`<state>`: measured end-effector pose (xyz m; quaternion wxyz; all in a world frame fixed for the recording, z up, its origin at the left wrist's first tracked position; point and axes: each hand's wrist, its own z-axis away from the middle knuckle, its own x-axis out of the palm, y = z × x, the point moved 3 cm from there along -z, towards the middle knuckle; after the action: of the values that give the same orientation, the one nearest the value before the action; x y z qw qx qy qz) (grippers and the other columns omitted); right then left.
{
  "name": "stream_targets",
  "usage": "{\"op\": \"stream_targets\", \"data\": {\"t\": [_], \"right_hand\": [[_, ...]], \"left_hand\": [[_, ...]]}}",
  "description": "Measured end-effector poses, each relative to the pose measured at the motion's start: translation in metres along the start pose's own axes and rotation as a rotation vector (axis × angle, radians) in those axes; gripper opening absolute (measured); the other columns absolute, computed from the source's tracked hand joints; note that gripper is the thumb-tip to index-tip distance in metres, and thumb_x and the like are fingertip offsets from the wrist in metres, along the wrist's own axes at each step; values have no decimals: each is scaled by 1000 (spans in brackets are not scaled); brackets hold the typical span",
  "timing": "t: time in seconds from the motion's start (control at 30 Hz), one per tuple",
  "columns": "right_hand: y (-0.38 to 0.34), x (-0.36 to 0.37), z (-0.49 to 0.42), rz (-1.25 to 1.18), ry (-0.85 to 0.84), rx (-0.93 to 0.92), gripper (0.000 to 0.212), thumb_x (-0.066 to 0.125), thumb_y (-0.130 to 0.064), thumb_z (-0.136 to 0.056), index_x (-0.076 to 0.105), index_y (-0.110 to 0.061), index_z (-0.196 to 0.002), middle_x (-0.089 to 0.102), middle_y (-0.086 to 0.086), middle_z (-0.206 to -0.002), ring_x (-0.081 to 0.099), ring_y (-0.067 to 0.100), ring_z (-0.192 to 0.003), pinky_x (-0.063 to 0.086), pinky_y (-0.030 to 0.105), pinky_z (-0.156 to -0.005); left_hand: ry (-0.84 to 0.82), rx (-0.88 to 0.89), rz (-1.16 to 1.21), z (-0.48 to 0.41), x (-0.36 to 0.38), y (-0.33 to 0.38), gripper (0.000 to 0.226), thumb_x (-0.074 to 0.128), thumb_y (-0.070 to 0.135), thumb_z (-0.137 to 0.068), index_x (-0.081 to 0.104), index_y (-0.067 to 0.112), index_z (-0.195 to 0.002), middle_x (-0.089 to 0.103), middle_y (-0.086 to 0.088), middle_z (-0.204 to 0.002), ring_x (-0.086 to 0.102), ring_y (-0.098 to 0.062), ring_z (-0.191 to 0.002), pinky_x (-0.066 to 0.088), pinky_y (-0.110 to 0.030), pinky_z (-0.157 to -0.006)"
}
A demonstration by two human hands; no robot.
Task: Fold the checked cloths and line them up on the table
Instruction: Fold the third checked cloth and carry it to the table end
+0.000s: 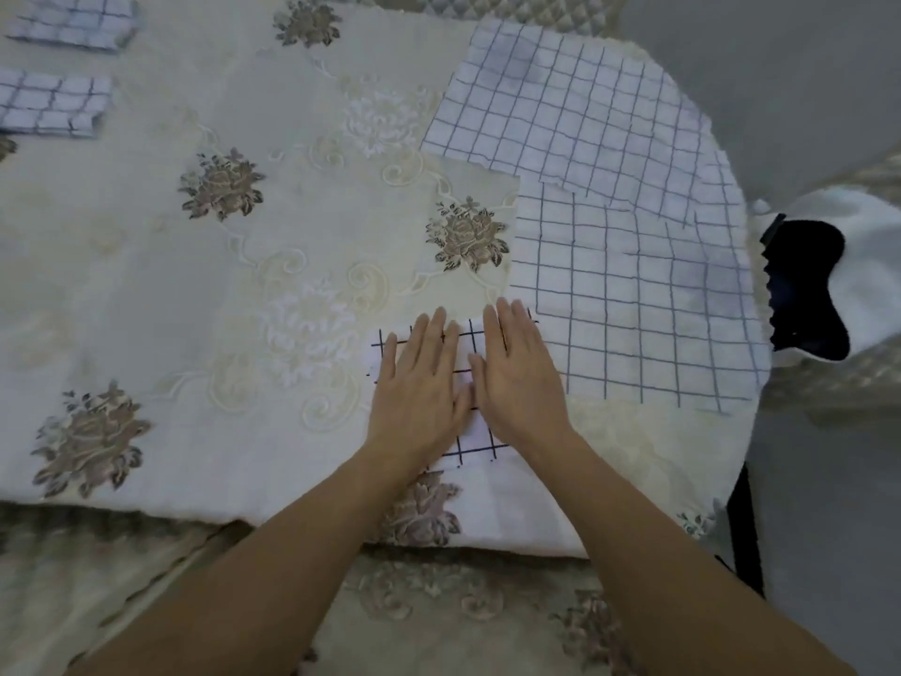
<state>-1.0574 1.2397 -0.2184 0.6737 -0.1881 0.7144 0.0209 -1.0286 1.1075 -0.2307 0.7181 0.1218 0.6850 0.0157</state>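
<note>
A small folded checked cloth lies near the table's front edge, white with dark grid lines. My left hand and my right hand rest flat on it side by side, palms down and fingers stretched out, covering most of it. To the right, unfolded checked cloths lie spread and overlapping, with another one behind them. Two folded checked cloths sit at the far left, one above the other.
The table wears a cream tablecloth with embroidered brown flowers. Its front edge hangs down toward me. At the right edge a white and black object lies beyond the table, over grey floor.
</note>
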Motion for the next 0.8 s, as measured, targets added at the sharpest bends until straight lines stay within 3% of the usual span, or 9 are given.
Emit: {"op": "stream_targets", "data": {"t": [0.13, 0.33, 0.53, 0.67, 0.8], "right_hand": [[24, 24, -7, 53, -125, -32, 74, 16, -49, -105, 24, 5, -154, 20, 23, -163, 14, 33, -154, 21, 47, -124], [52, 30, -4, 132, -180, -62, 94, 10, -71, -98, 5, 0, -158, 0, 17, -167, -5, 26, -155, 7, 43, -126], [45, 18, 3, 72, -124, -47, 91, 12, -68, -100, 10, 2, -157, 5, 22, -166, 1, 30, -155, 11, 48, -125], [36, 20, 32, 6, -136, -134, 78, 12, -56, -104, 11, 0, -158, 5, 19, -167, 1, 27, -155, 13, 46, -125], [44, 26, 36, 69, -177, -123, 86, 12, -63, -101, 8, 1, -158, 0, 18, -167, -3, 27, -155, 10, 44, -126]], "left_hand": [[-43, -109, -44, 2, 22, -5, 69, 15, 57, -102, 3, 20, -160, -3, -2, -168, -4, -18, -154, 8, -50, -124], [-27, -127, -82, 7, 24, -9, 71, 19, 61, -101, -1, 26, -160, -6, 0, -168, -6, -17, -154, 6, -47, -125], [-23, -191, -101, 13, 18, 0, 71, 17, 58, -102, -1, 19, -160, -5, -3, -168, -6, -19, -154, 7, -50, -124], [-55, -108, -79, 33, 26, 25, 69, 12, 56, -103, 3, 18, -160, -3, -2, -168, -4, -19, -154, 13, -51, -123], [-83, -134, -99, 40, 27, 13, 71, 15, 60, -102, -1, 22, -160, -5, -1, -168, -6, -17, -154, 10, -48, -124]]}}
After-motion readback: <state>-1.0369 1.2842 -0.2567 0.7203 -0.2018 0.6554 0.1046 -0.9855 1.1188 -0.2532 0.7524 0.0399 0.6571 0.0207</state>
